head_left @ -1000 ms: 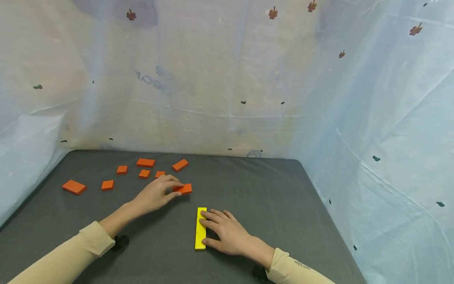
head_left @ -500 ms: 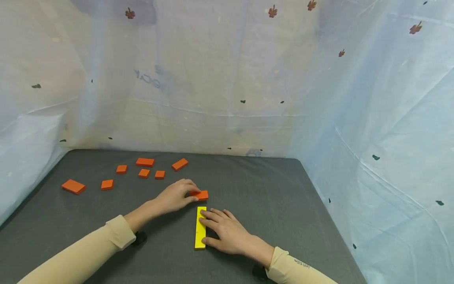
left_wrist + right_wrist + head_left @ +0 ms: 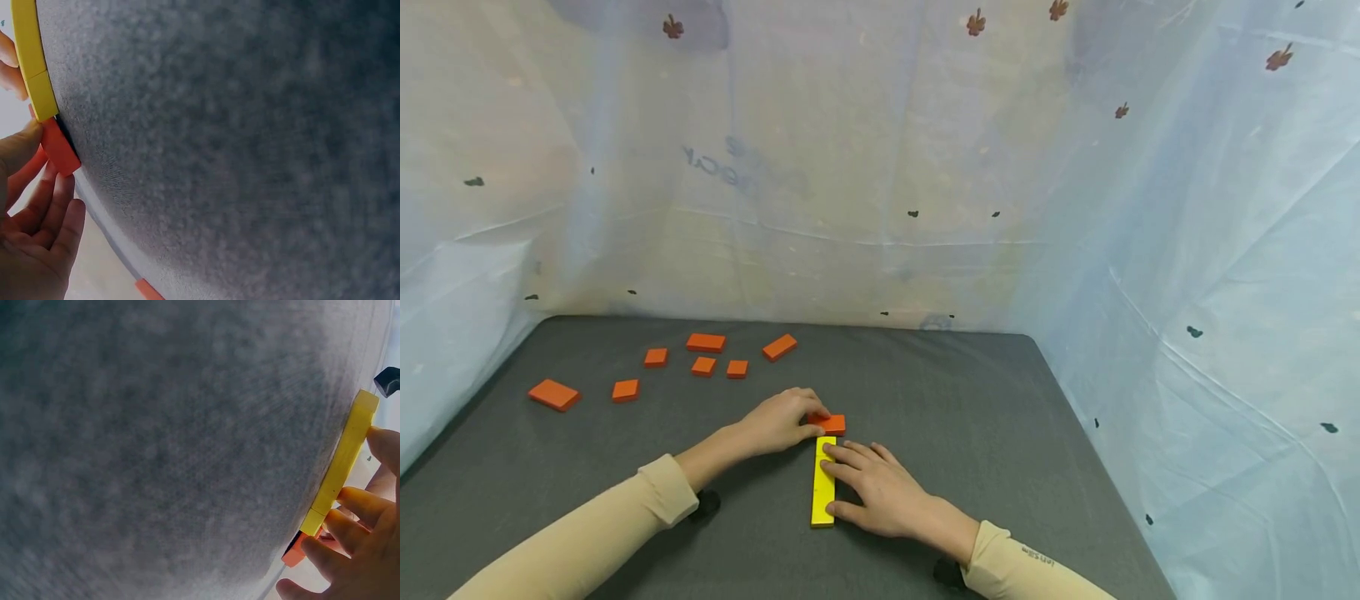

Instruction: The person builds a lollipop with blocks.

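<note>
My left hand (image 3: 784,419) pinches a flat orange rectangular block (image 3: 833,425) between thumb and fingers, at the far end of a yellow strip (image 3: 823,492). In the left wrist view the orange block (image 3: 60,150) meets the end of the yellow strip (image 3: 30,50), lying crosswise to it. A seam crosses the strip near that end, so it looks like yellow blocks laid end to end. My right hand (image 3: 883,493) rests spread along the strip's right side, its fingertips touching the yellow; in the right wrist view the yellow strip (image 3: 344,459) borders those fingertips.
Several loose orange blocks, rectangles and squares, lie at the back left of the dark grey table (image 3: 970,400); the nearest to my left hand is a small square block (image 3: 737,369). A pale plastic sheet (image 3: 850,150) hangs behind the table and along its right side.
My left hand has moved right and nearer, sliding the orange block from left of the yellow strip to its far end. My right hand and the strip have stayed put.
</note>
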### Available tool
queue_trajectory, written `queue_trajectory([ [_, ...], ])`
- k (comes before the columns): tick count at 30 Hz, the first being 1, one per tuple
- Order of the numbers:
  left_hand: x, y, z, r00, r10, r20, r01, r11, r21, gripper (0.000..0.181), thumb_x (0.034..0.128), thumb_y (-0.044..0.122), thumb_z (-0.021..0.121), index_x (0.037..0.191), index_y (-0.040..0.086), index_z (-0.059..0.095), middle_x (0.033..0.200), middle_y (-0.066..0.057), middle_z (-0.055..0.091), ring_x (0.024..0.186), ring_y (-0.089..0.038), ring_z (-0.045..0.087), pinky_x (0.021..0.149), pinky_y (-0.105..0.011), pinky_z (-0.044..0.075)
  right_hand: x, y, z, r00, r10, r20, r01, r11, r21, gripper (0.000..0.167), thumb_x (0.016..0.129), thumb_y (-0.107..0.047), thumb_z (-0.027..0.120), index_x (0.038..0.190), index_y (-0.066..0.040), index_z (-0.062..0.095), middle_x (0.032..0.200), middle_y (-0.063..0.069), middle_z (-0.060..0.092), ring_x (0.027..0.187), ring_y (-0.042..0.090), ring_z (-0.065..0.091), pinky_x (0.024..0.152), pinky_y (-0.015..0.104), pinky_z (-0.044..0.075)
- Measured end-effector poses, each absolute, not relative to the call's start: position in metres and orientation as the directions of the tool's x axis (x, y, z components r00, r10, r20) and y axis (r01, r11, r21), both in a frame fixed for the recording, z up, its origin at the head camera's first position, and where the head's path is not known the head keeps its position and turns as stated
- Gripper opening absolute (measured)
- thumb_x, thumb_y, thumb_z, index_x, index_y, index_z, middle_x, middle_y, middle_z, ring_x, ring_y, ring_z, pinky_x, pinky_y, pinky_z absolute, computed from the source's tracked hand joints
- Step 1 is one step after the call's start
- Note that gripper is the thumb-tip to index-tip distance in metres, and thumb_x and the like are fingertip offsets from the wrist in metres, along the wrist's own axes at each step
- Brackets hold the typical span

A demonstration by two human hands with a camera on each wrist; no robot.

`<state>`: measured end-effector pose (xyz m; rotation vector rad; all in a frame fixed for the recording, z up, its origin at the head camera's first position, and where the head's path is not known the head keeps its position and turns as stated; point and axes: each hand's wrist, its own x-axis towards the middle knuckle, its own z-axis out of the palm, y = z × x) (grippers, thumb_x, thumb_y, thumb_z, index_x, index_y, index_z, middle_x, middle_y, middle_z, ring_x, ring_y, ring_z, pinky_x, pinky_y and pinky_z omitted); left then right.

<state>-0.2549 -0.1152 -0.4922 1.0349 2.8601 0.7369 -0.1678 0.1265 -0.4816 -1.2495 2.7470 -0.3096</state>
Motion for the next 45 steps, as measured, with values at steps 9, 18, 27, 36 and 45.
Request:
queue_trajectory([
  [9, -0.2542, -0.1167, -0.4919, -0.783, 0.600, 0.165, 0.598, 0.653, 0.464, 0.019, 0.0999, 0.018, 0.072, 0.117, 0.013, 0.078, 0.113, 0.000, 0.069, 0.104, -0.022, 0.065, 0.089, -0.044, 0.056, -0.1683, 0.1262, -0.4809, -0.649, -0.760, -0.025, -0.737, 0.636, -0.229, 0.061, 0.106, -0.049, 0.058, 0.157, -0.017, 0.049, 0.167, -0.002, 0.034, 0.153, 0.022, 0.035, 0.118, 0.059, 0.036],
  [18, -0.2557, -0.1190, -0.4923, -0.771, 0.615, 0.166, 0.615, 0.650, 0.447, 0.020, 0.1001, 0.015, 0.071, 0.119, 0.013, 0.077, 0.114, -0.001, 0.070, 0.105, -0.023, 0.066, 0.090, -0.045, 0.056, -0.1684, 0.1249, -0.4791, -0.627, -0.779, -0.032, -0.761, 0.621, -0.187, 0.061, 0.107, -0.046, 0.058, 0.157, -0.013, 0.048, 0.167, 0.002, 0.035, 0.152, 0.019, 0.037, 0.119, 0.050, 0.037],
  [27, -0.2580, -0.1183, -0.4954, -0.764, 0.626, 0.156, 0.618, 0.640, 0.457, 0.020, 0.1003, 0.014, 0.071, 0.120, 0.014, 0.077, 0.113, 0.000, 0.070, 0.102, -0.020, 0.065, 0.087, -0.043, 0.056, -0.1670, 0.1235, -0.4753, -0.597, -0.801, -0.032, -0.787, 0.593, -0.172, 0.060, 0.107, -0.042, 0.058, 0.156, -0.009, 0.048, 0.166, 0.007, 0.036, 0.150, 0.018, 0.039, 0.119, 0.046, 0.038],
  [36, -0.2593, -0.1188, -0.4966, -0.749, 0.647, 0.144, 0.632, 0.631, 0.450, 0.020, 0.1005, 0.014, 0.071, 0.119, 0.014, 0.076, 0.111, 0.001, 0.069, 0.101, -0.019, 0.066, 0.087, -0.042, 0.056, -0.1679, 0.1247, -0.4778, -0.586, -0.810, -0.011, -0.799, 0.580, -0.157, 0.060, 0.107, -0.043, 0.058, 0.156, -0.009, 0.049, 0.166, 0.008, 0.037, 0.150, 0.017, 0.040, 0.118, 0.046, 0.040],
  [45, -0.2551, -0.1186, -0.4935, -0.747, 0.649, 0.142, 0.628, 0.620, 0.471, 0.020, 0.1007, 0.012, 0.070, 0.119, 0.013, 0.076, 0.110, 0.002, 0.070, 0.102, -0.019, 0.066, 0.089, -0.044, 0.056, -0.1671, 0.1257, -0.4786, -0.576, -0.817, 0.009, -0.809, 0.569, -0.146, 0.059, 0.108, -0.042, 0.058, 0.155, -0.008, 0.049, 0.165, 0.009, 0.039, 0.149, 0.018, 0.041, 0.118, 0.046, 0.041],
])
